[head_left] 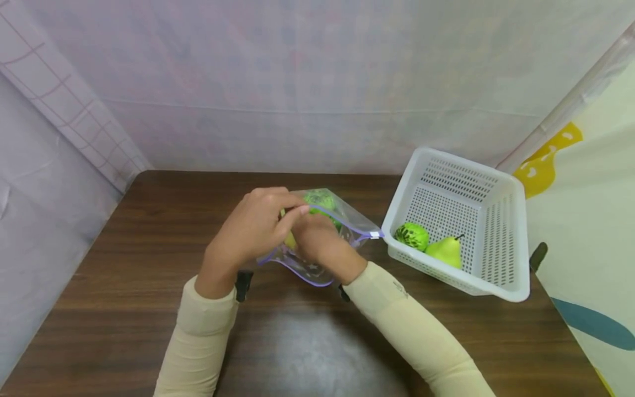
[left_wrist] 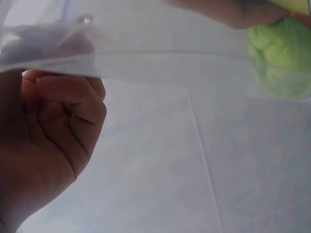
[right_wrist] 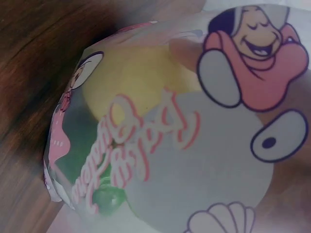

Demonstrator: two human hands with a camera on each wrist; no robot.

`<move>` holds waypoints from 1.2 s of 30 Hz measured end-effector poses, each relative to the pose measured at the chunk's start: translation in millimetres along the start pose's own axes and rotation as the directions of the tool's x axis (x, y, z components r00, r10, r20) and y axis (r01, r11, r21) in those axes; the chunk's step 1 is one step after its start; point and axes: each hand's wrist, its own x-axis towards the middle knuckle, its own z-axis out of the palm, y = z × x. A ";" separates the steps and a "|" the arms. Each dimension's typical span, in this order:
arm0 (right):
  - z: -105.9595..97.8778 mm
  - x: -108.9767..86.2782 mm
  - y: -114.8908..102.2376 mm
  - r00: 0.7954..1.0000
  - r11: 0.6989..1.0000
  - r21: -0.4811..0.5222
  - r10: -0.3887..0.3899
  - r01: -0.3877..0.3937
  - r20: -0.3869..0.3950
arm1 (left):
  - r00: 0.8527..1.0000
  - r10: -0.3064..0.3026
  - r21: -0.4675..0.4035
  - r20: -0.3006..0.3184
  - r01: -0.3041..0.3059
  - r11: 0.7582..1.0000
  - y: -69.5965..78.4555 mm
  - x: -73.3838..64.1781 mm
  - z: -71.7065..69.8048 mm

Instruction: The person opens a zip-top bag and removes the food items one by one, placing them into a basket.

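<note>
A clear zip bag (head_left: 353,214) with a purple seal and white slider sits mid-table. My left hand (head_left: 255,223) pinches its open rim near the seal. Inside the bag mouth is my right hand (head_left: 319,238), its fingers around a yellow fruit (right_wrist: 131,80), partly hidden by the hand and the bag's print. A green patterned fruit (head_left: 319,199) lies in the bag beyond that hand. The left wrist view shows a light green fruit (left_wrist: 279,58) through the plastic. A dark green shape (right_wrist: 80,145) and a shiny green one (right_wrist: 108,196) show low in the bag.
A white plastic basket (head_left: 521,237) stands on the right of the brown wooden table (head_left: 124,286). In it lie a green striped fruit (head_left: 412,236) and a green pear (head_left: 446,252). The bag's slider end reaches close to the basket's left rim. Pale cloth hangs behind.
</note>
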 end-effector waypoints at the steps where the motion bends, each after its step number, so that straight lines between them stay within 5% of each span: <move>1: 0.3 0.4 0.3 1.000 1.000 0.002 -0.001 0.001 -0.003 | 1.000 0.001 0.000 0.000 -0.001 1.000 -0.1 0.0 0.0; 24: 2.5 4.5 0.5 1.000 1.000 -0.025 -0.010 0.010 0.013 | 1.000 -0.004 -0.009 0.006 0.004 1.000 -0.6 -0.4 1.4; 36: 3.8 -8.6 0.3 0.996 0.996 -0.056 -0.076 0.073 -0.053 | 1.000 0.002 -0.022 0.015 -0.002 1.000 -0.4 0.4 2.5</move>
